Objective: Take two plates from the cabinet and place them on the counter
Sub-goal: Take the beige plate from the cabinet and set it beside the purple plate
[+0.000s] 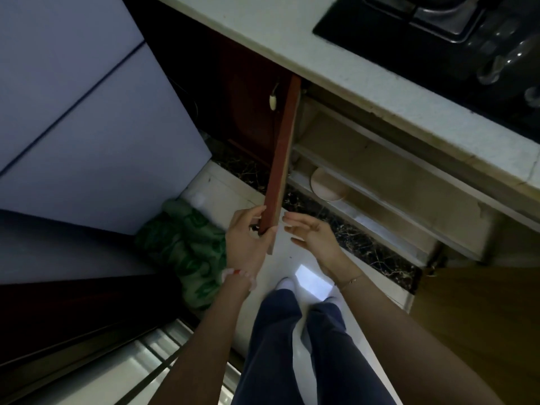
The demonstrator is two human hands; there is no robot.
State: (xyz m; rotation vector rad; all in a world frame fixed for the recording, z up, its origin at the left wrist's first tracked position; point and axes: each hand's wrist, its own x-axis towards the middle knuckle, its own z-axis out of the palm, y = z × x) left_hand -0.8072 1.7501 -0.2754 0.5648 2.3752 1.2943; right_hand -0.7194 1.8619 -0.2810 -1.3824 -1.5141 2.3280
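Below the pale counter [336, 51] a red-brown cabinet door [285, 147] stands swung out, seen edge-on. My left hand [248, 238] grips the door's lower outer end. My right hand [314, 238] hovers just right of that edge, fingers spread and holding nothing. Inside the cabinet, on a low shelf, lies a round pale plate [325, 185], partly hidden by the shelf rail; whether more plates sit under it cannot be told.
A black gas hob [438, 33] sits in the counter at top right. A large white appliance [87, 112] stands to the left, a green bag [190, 252] on the floor beside it. A wooden door panel [482, 317] is at right. My legs stand on the tiled floor.
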